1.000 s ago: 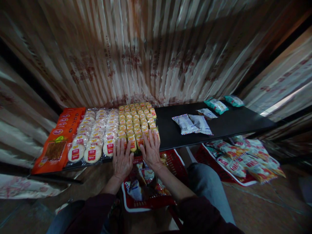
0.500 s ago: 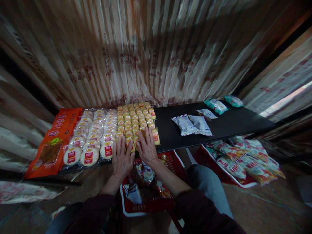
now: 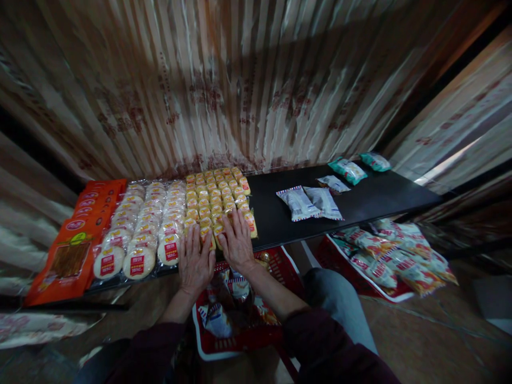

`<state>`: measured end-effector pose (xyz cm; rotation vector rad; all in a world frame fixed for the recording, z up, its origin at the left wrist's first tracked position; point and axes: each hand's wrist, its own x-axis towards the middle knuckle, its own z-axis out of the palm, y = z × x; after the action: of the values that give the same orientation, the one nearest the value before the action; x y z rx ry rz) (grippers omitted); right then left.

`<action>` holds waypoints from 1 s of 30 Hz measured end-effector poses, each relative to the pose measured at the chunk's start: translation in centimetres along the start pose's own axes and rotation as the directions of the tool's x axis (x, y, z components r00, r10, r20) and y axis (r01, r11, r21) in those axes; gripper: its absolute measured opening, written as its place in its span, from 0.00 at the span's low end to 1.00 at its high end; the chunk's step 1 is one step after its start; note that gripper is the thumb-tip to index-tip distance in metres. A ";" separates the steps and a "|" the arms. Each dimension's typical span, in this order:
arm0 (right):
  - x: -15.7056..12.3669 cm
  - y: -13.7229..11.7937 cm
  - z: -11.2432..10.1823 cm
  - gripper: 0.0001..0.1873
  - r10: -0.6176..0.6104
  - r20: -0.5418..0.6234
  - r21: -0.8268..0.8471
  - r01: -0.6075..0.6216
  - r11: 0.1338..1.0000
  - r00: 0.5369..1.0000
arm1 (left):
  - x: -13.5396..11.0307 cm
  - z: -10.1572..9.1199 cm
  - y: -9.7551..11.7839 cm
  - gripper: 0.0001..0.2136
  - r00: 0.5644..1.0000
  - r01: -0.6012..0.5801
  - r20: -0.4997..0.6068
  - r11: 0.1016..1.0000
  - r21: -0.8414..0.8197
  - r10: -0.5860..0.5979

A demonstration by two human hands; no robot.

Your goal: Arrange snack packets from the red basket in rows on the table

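Rows of small yellow-wrapped snack packs [image 3: 216, 192] stand on the black shelf [image 3: 264, 213]. My left hand [image 3: 196, 261] lies with fingers stretched over the front left of these packs, beside the round rice cracker packs [image 3: 170, 250]. On their front right rests my right hand [image 3: 238, 240], its fingers also stretched out flat. Both hands cover part of the front row. Further left, clear-wrapped rice crackers with red labels sit in several rows, and orange snack bags [image 3: 70, 253] overlap at the shelf's left end.
To the right lie two silver-white bags [image 3: 306, 202], a smaller bag [image 3: 334, 183] and two green bags [image 3: 347, 170]. Below the shelf, a red basket [image 3: 240, 349] holds snack bags between my legs. Another red basket [image 3: 402, 297], heaped with chip bags, stands right. A pleated curtain [image 3: 240, 80] hangs behind.
The camera view has shifted slightly, so the shelf appears a little further left. Both hands stay on the front of the yellow packs with almost no visible change.
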<state>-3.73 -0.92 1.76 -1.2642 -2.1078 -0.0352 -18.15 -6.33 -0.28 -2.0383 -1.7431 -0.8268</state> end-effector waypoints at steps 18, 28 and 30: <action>-0.7 0.4 0.3 0.29 -0.005 -0.067 0.006 0.005 1.000 0.998 | -0.1 0.0 0.4 0.27 1.000 0.031 -0.003 1.000 0.000 -0.031; -1.2 0.7 0.2 0.30 0.002 -0.082 0.050 0.002 0.999 0.997 | 0.1 -0.1 0.2 0.27 0.999 0.036 -0.008 0.999 0.002 -0.036; -1.3 0.9 0.0 0.30 0.006 -0.092 0.047 -0.002 0.999 0.996 | 0.0 -0.1 0.1 0.27 0.999 0.036 -0.006 0.999 0.014 -0.035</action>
<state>-2.66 -1.43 0.76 -1.2166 -2.0157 -0.0415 -18.03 -6.36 -0.19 -1.9990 -1.7817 -0.8277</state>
